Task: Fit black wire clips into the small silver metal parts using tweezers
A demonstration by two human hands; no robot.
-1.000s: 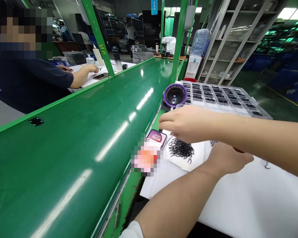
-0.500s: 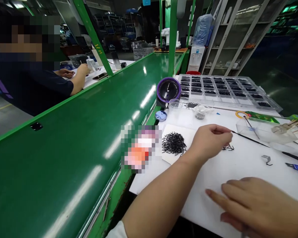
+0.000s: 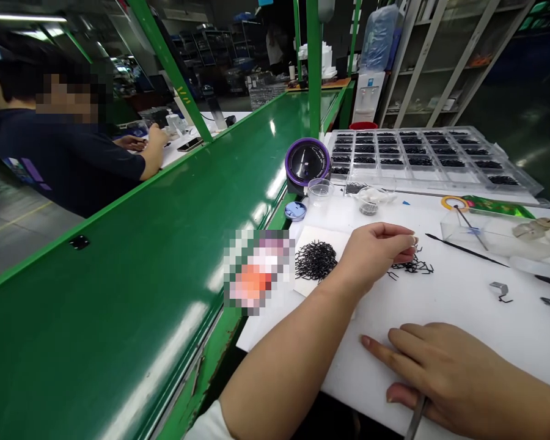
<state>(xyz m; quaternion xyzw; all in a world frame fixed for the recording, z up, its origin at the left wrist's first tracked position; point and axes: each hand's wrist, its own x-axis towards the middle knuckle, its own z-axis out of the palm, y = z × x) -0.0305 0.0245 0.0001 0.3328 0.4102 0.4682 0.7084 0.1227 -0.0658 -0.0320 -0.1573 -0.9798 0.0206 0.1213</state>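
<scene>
Above small heap of black wire clips, left hand hovers, fingertips pinched together just over heap; cannot tell whether clip is held. Step seen: fingers working at loose clips. Larger clip pile on card lies left of heap. Right hand rests on white board below heap, fingers spread; slim metal tool under palm, hold unclear.

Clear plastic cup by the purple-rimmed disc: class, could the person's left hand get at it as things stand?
Probably yes. The left hand is near the clear plastic cup, with nothing upright between; only a paper sheet with black wire pieces lies low nearby.
</scene>
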